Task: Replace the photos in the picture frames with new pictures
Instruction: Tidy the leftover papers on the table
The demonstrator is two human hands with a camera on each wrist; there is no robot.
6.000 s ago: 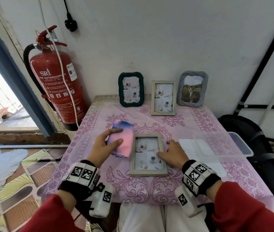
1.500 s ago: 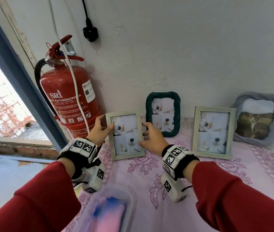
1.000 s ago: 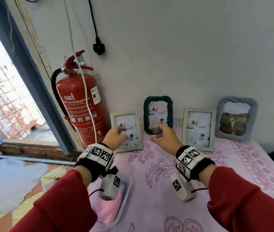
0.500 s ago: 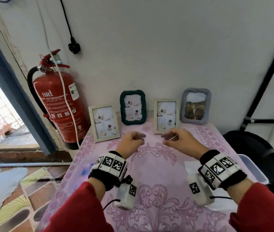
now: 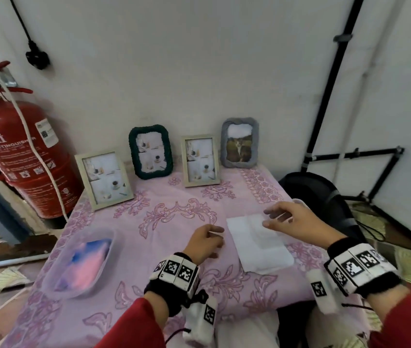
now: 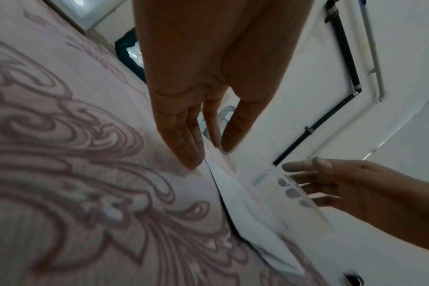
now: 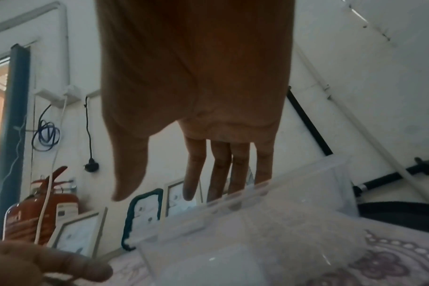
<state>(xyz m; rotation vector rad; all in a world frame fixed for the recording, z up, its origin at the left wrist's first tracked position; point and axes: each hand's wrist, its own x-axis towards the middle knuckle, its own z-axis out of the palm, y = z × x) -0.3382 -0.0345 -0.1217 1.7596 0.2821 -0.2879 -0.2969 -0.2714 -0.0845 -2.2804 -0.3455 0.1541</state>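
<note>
Four frames stand upright against the wall at the far edge of the table (image 5: 129, 249): a pale wood frame (image 5: 103, 179) at far left, a green frame (image 5: 151, 151), a second wood frame (image 5: 200, 160), and a grey frame (image 5: 240, 143). Three show the same pale coffee-cup print. The grey one shows a different picture, apparently an animal, so I judge it the one left to do.

The left hand (image 5: 205, 243) hovers low over the pink cloth, fingers loosely extended, holding nothing. The right hand (image 5: 292, 222) has its fingers spread and relaxed over the clear box (image 7: 269, 216) and the white sheets (image 5: 259, 244) beside it, also holding nothing. Whether the fingertips touch the box rim cannot be told.

Another clear tub (image 5: 83, 262) with a pink-blue cloth in it sits at near left.

Handling, as judgement:
- Sheets: thin, light and floppy. They will crease if pinched hard and are awkward to lift off a cloth. Slide one to an edge, then take a corner between thumb and forefinger.
- Grey frame: soft wrapped border and probably light, but the front may be glazed and fragile. Take it by both side edges and lay it face down before opening the back.
- Box: light, slick plastic that is likely to skate when pushed.
</note>
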